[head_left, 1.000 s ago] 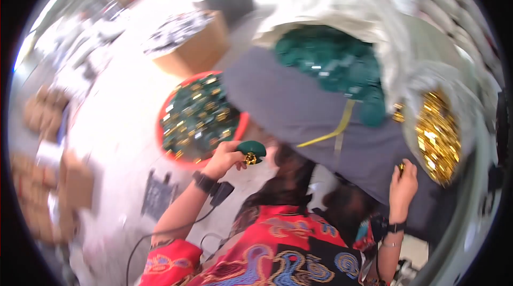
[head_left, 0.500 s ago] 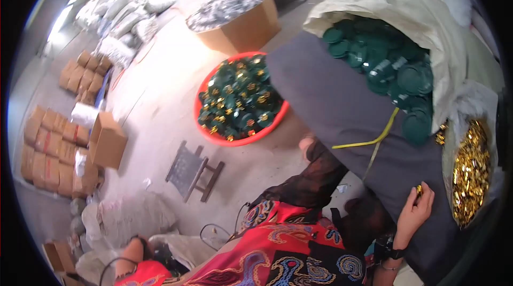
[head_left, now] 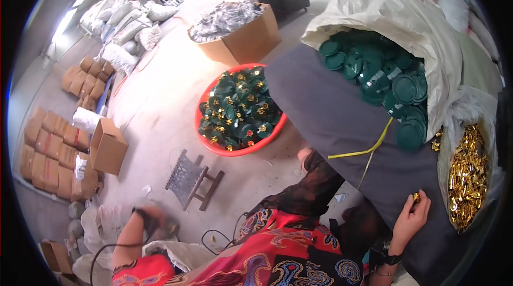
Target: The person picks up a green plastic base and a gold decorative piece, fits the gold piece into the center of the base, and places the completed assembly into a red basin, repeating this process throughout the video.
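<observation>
My right hand [head_left: 410,216] is over the dark grey cloth [head_left: 331,93] at the lower right, its fingers pinched on a small shiny gold piece [head_left: 416,198]. To its right lies a clear plastic bag with a heap of small gold pieces [head_left: 468,179]. Beyond it, green round plastic discs [head_left: 409,88] spill from the mouth of a large white sack [head_left: 385,5] onto the cloth. My left hand [head_left: 154,217] is out to the left, smeared by motion, with a dark, unclear shape at its fingers. Whether it holds anything I cannot make out.
A red tub [head_left: 235,152] full of green discs with gold pieces stands on the floor ahead. Near it are a small low stool [head_left: 192,182] and a carton [head_left: 251,40] of silvery pieces. Stacked boxes [head_left: 53,152] line the left. A yellow strip [head_left: 363,149] lies across the cloth.
My left forearm has come up and its hand has swung into fuller view at the left. My right hand keeps its pinch on the gold piece. The whole view has shifted slightly.
</observation>
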Demonstrator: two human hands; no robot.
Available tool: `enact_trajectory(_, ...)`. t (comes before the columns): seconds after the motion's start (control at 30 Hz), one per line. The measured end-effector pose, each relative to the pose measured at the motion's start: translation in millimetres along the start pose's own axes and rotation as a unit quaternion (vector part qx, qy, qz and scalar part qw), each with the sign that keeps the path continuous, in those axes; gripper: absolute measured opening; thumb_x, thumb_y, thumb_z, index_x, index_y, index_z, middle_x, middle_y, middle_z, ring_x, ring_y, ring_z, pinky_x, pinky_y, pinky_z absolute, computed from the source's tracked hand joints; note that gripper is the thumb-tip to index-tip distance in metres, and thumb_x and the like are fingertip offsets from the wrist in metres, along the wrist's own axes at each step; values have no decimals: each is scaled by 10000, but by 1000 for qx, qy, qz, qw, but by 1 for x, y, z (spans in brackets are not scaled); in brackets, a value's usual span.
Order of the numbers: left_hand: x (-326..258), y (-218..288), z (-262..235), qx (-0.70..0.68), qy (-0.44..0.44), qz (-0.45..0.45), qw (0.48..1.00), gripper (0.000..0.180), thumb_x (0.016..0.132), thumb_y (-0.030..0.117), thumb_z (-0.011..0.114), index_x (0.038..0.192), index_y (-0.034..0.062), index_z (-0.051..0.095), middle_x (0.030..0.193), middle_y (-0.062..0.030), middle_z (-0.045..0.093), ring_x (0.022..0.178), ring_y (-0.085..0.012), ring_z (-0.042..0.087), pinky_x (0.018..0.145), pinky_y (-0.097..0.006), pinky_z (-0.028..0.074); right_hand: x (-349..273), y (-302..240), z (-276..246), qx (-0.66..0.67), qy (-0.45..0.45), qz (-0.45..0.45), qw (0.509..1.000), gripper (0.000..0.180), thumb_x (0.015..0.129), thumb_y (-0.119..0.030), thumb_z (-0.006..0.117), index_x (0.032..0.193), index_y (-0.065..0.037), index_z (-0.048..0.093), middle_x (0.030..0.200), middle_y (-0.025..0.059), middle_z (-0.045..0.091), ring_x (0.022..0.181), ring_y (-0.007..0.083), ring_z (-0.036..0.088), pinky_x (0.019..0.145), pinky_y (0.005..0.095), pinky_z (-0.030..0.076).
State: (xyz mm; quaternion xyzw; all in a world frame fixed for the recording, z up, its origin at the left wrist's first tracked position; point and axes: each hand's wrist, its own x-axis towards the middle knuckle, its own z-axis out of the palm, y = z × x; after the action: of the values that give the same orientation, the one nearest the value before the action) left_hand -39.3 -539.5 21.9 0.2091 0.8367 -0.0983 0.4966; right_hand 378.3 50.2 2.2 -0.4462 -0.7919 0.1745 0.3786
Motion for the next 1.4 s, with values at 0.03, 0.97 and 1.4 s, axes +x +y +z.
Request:
enact_trajectory(0.03, 1, 12, -11, 8, 19, 17, 1000, 162, 719, 222, 692, 785, 75, 710, 737, -44, 685, 686, -176, 645, 664, -344, 511, 0, 1, 1, 17, 8, 4, 1000, 237, 875, -29, 575, 1092, 60, 538, 970, 167, 544, 760, 287, 581, 635, 347, 461)
enact_trajectory(0.97, 168, 263, -185, -596, 320, 252, 691, 371, 846, 162, 575, 1150, -47, 542, 874, -174, 641, 597, -221, 641, 472, -286, 494, 1, -15, -1, -80, 20, -38, 996, 292, 756, -29, 615, 1030, 38, 541, 957, 209, 554, 868, 405, 569, 746, 442, 471)
enact_trajectory(1.4, 181, 524, -284, -141, 573, 401, 701, 410, 821, 263, 600, 1184, 73, 597, 1133, -201, 610, 1003, -378, 591, 868, -444, 469, 1, -25, 0, -163, 20, -85, 983, 266, 739, -58, 615, 986, 24, 561, 920, 167, 539, 832, 361, 568, 696, 434, 474)
